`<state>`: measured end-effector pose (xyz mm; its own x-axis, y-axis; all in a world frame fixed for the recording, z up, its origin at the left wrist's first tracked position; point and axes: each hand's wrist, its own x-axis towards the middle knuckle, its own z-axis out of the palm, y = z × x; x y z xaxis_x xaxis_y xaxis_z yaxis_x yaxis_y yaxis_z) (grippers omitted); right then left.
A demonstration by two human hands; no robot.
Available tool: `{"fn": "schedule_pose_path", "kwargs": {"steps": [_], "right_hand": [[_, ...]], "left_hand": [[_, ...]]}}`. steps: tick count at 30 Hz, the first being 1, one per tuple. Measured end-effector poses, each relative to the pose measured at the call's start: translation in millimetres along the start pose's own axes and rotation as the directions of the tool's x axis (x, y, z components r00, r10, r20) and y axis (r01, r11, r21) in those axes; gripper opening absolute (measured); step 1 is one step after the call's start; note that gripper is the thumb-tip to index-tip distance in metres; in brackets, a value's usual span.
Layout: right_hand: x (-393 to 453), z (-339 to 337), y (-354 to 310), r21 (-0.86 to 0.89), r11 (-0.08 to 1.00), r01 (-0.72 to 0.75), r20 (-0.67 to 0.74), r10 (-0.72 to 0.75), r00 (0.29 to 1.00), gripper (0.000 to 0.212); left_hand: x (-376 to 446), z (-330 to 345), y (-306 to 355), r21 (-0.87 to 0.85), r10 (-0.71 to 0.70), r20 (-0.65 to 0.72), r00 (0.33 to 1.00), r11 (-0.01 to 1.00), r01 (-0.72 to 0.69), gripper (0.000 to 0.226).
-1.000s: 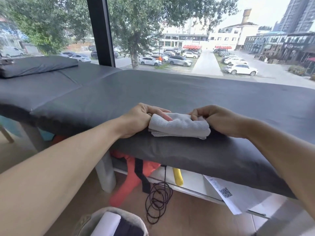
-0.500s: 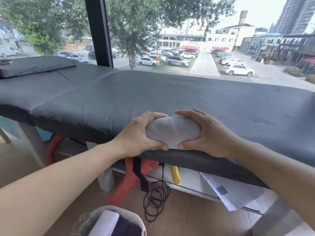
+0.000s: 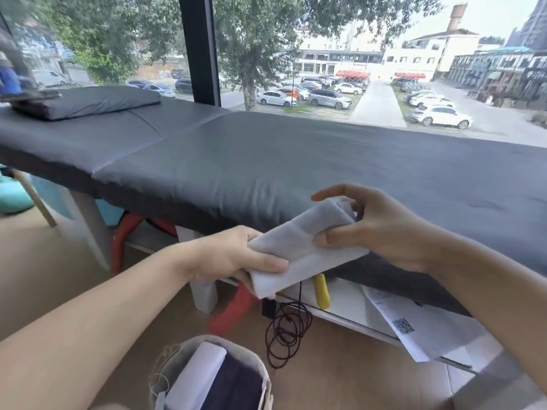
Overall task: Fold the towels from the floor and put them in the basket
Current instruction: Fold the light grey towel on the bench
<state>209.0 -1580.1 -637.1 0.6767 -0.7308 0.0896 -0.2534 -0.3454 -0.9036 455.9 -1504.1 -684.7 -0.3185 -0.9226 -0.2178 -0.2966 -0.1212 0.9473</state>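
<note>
Towel: We hold a small grey towel (image 3: 299, 247). It is folded into a flat strip. It is up in the air, off the bed (image 3: 266, 161), just past the bed's near edge and above the floor.

Left hand: Our left hand (image 3: 233, 258) has the low end of the towel. The thumb lies on top and the fingers go under it. This grip is tight on the towel.

Right hand: Our right hand (image 3: 373, 229) has the high end. The thumb presses the near side. The first finger sticks out straight over the top. The other fingers are behind the cloth, so we cannot tell how they lie.

Basket: The basket (image 3: 177, 356) sits on the floor, near us and below the towel. A white towel (image 3: 198, 374) and a dark towel (image 3: 236, 386) are already in it.

Done: We think the folding of this towel is finished, and two towels look put away.

Left to do: This towel is not in the basket yet. We think it goes down there next, beside the other two.

More towels: We see no loose towels on the floor here. There may be some out of view, so we cannot tell if this is the last one.
</note>
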Motion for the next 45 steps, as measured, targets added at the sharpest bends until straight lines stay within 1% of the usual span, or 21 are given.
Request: {"fn": "schedule_pose_path", "kwargs": {"steps": [2, 4, 6, 8, 11, 13, 14, 16, 18, 20, 22, 24, 25, 27, 30, 34, 36, 39, 41, 42, 45], "right_hand": [[0, 22, -4, -0.091, 0.995, -0.029, 0.149, 0.043, 0.988, 0.047], [10, 46, -4, -0.236, 0.971, -0.03, 0.178, 0.073, 0.981, 0.043], [24, 73, 1, -0.394, 0.919, 0.009, 0.182, 0.069, 0.981, 0.046], [36, 103, 10, -0.451, 0.891, 0.043, 0.212, 0.06, 0.975, 0.053], [49, 142, 31, -0.359, 0.933, 0.013, 0.181, 0.056, 0.982, 0.081], [53, 164, 49, -0.262, 0.963, -0.066, 0.186, 0.118, 0.975, 0.094], [54, 174, 59, -0.195, 0.973, -0.126, 0.222, 0.169, 0.96, 0.093], [56, 197, 83, -0.031, 0.964, -0.265, 0.334, 0.259, 0.906, 0.072], [60, 219, 104, 0.106, 0.922, -0.372, 0.38, 0.308, 0.872, 0.06], [68, 237, 124, 0.154, 0.894, -0.421, 0.315, 0.359, 0.879, 0.063], [76, 251, 147, 0.124, 0.894, -0.43, 0.272, 0.386, 0.881, 0.059], [82, 262, 175, 0.068, 0.875, -0.478, 0.259, 0.448, 0.856, 0.05], [82, 267, 189, 0.052, 0.85, -0.524, 0.266, 0.494, 0.828, 0.047], [77, 280, 219, 0.11, 0.745, -0.658, 0.265, 0.616, 0.742, 0.042], [63, 306, 262, 0.167, 0.566, -0.808, 0.211, 0.78, 0.59, 0.032], [44, 332, 292, 0.241, 0.378, -0.894, 0.202, 0.882, 0.427, 0.012], [39, 340, 302, 0.298, 0.294, -0.908, 0.198, 0.912, 0.36, 0.012], [31, 350, 341, 0.314, 0.231, -0.921, 0.149, 0.946, 0.289, 0.035], [26, 353, 346, 0.284, 0.258, -0.923, 0.101, 0.95, 0.297, 0.026], [24, 353, 341, 0.237, 0.308, -0.921, 0.074, 0.94, 0.333, 0.023], [22, 358, 327, 0.065, 0.45, -0.891, 0.003, 0.893, 0.451, 0.052]], "left_hand": [[-13, -6, -21, 0.126, -0.071, 0.044, 0.996, 0.99, 0.065, 0.03], [-21, -5, -40, 0.22, -0.117, 0.044, 0.992, 0.97, 0.105, 0.039], [-25, 2, -55, 0.203, -0.114, -0.021, 0.993, 0.972, 0.116, 0.042], [-27, 7, -70, 0.092, -0.11, -0.128, 0.986, 0.988, 0.122, 0.037], [-35, -1, -101, -0.06, -0.147, -0.219, 0.965, 0.989, 0.138, 0.029], [-47, -12, -121, -0.138, -0.202, -0.263, 0.943, 0.976, 0.171, 0.029], [-53, -17, -132, -0.168, -0.227, -0.284, 0.931, 0.968, 0.185, 0.03], [-61, -23, -153, -0.196, -0.271, -0.302, 0.914, 0.956, 0.218, 0.033], [-63, -25, -169, -0.216, -0.327, -0.269, 0.906, 0.937, 0.274, 0.036], [-59, -29, -180, -0.165, -0.389, -0.237, 0.89, 0.919, 0.358, 0.034], [-55, -36, -188, 0.036, -0.478, -0.213, 0.852, 0.868, 0.496, 0.04], [-54, -44, -196, 0.216, -0.588, -0.21, 0.781, 0.751, 0.624, 0.076], [-54, -50, -203, 0.232, -0.641, -0.215, 0.737, 0.7, 0.676, 0.092], [-55, -57, -211, 0.179, -0.684, -0.225, 0.694, 0.671, 0.72, 0.103], [-53, -64, -218, 0.173, -0.669, -0.263, 0.695, 0.676, 0.716, 0.094], [-47, -65, -225, 0.216, -0.659, -0.247, 0.71, 0.677, 0.704, 0.086], [-44, -65, -227, 0.239, -0.674, -0.241, 0.699, 0.657, 0.715, 0.088], [-41, -67, -231, 0.259, -0.678, -0.247, 0.693, 0.643, 0.721, 0.089], [-40, -67, -233, 0.26, -0.681, -0.244, 0.69, 0.64, 0.723, 0.09], [-39, -67, -234, 0.262, -0.683, -0.24, 0.69, 0.639, 0.723, 0.091], [-37, -65, -234, 0.269, -0.683, -0.234, 0.692, 0.638, 0.721, 0.089]]}}
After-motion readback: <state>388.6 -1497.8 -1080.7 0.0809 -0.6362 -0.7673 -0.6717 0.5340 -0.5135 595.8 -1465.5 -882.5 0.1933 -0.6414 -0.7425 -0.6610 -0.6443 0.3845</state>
